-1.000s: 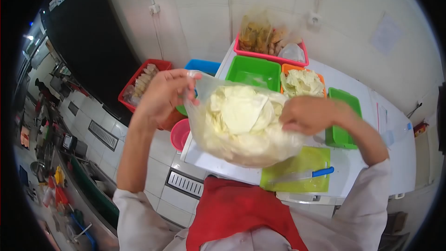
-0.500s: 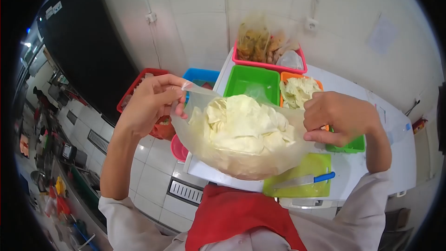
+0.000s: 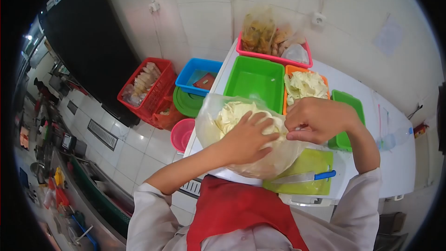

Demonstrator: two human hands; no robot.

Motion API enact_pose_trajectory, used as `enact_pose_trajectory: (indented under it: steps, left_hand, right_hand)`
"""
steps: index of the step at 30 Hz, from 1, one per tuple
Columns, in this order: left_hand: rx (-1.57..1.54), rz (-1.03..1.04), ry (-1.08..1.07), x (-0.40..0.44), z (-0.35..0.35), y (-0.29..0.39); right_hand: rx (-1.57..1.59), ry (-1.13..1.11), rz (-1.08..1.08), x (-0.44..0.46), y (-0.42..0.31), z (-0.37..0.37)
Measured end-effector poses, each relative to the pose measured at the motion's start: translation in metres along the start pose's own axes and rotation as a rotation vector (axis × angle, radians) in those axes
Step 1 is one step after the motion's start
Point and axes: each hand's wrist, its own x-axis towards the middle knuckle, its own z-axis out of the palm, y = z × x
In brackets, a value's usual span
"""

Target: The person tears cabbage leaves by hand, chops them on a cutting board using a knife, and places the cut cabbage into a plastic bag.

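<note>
A clear plastic bag (image 3: pixel 207 120) full of pale cabbage leaves (image 3: pixel 232 115) sits at the table's near left edge. My left hand (image 3: pixel 248 142) lies over the leaves inside the bag's mouth, its fingers spread. Curled in a fist, my right hand (image 3: pixel 320 120) grips the right edge of the bag. Just right of the bag, a knife (image 3: pixel 297 178) with a blue handle rests on a yellow-green cutting board (image 3: pixel 317 160).
Behind the bag stand a green tub (image 3: pixel 253 76), an orange tub with more cabbage leaves (image 3: pixel 304 86) and a pink tray (image 3: pixel 274 59) of bagged food. Another green container (image 3: pixel 346 100) is at right. Red crate (image 3: pixel 148 93), blue tub (image 3: pixel 197 72) and pink bucket (image 3: pixel 181 135) stand at left.
My left hand has let go of the bag's left rim and moved right and down onto the cabbage leaves. The bag has lowered slightly; my right hand has shifted a little left.
</note>
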Motion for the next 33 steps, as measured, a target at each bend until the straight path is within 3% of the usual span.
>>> enact_pose_trajectory:
  steps: [2, 6, 8, 11, 13, 14, 16, 23, 26, 33]
  left_hand:
    - [-0.044, -0.151, -0.101, -0.016, 0.011, -0.02]
    - [-0.1, -0.329, -0.304, -0.051, -0.043, -0.037]
    - [-0.319, -0.586, -0.351, -0.071, -0.044, -0.046]
    - [-0.19, -0.518, -0.276, -0.062, -0.036, -0.039]
    - [-0.039, -0.318, -0.169, -0.032, -0.022, -0.015]
    - [-0.046, -0.318, -0.17, -0.022, -0.005, -0.006]
    - [0.009, -0.233, -0.409, -0.009, 0.029, 0.005]
    - [-0.068, -0.247, -0.541, 0.003, 0.055, -0.004]
    - [-0.143, -0.279, -0.564, 0.002, 0.064, -0.007]
    - [-0.051, -0.281, -0.599, 0.003, 0.037, -0.005]
  right_hand:
    - [-0.048, -0.076, 0.057, -0.006, 0.002, -0.006]
    - [-0.032, 0.023, 0.075, -0.025, 0.015, 0.001]
    - [-0.03, 0.042, 0.069, -0.026, 0.017, 0.003]
    - [0.024, 0.1, 0.044, -0.02, 0.017, 0.008]
    - [-0.014, 0.045, 0.057, -0.005, 0.012, 0.008]
    - [-0.009, 0.042, 0.063, -0.001, 0.009, 0.007]
    - [0.003, 0.041, -0.003, 0.003, 0.005, 0.005]
    - [0.005, -0.031, 0.074, -0.009, 0.012, 0.012]
    - [0.175, -0.026, 0.082, -0.017, 0.009, 0.021]
    - [0.108, 0.111, 0.009, -0.034, 0.015, 0.02]
